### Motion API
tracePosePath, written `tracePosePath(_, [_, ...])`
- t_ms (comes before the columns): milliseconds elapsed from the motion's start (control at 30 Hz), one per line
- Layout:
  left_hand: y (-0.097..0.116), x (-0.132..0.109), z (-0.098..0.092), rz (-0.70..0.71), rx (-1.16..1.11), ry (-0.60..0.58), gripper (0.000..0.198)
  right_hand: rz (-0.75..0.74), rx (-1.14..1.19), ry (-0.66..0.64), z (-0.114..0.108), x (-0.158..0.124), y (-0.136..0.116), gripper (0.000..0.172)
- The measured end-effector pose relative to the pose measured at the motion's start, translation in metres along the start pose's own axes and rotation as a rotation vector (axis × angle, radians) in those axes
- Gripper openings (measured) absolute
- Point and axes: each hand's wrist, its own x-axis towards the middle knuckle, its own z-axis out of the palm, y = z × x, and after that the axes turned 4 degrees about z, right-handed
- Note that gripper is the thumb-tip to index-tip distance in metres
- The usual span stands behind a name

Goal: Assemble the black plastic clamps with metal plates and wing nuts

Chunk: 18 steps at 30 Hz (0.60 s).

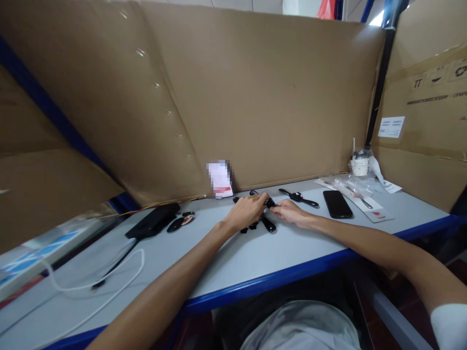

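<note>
Near the middle of the table [219, 262], my left hand [248, 212] and my right hand [290, 213] meet at a small black part [269, 202]. Fingers of both hands are closed on it. Below and beside my left hand lie other black pieces, one a rounded handle [269, 224]; my left hand partly hides them. To the right of my hands, a black tool with two handles [298, 197] rests on the table.
A black phone [337, 204], plastic packaging [355, 187] and a wrapped cup [360, 163] are on the right. On the left are a black case [155, 221], a small dark oval item [175, 224] and a white cable [140, 267]. Cardboard [270, 97] stands behind.
</note>
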Motion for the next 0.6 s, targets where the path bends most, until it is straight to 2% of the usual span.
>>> tracePosePath(367, [0.0004,-0.0006,-0.0018,0.003,0.025,0.02,0.018,-0.001,-0.017,0.003,0.0008,0.0004,-0.0001,0.033])
tracePosePath(600, [0.0003,0.0023,0.0057,-0.169,-0.122,0.064,0.033,0.014,-0.029,0.018,0.0022,-0.0019,-0.0022,0.03])
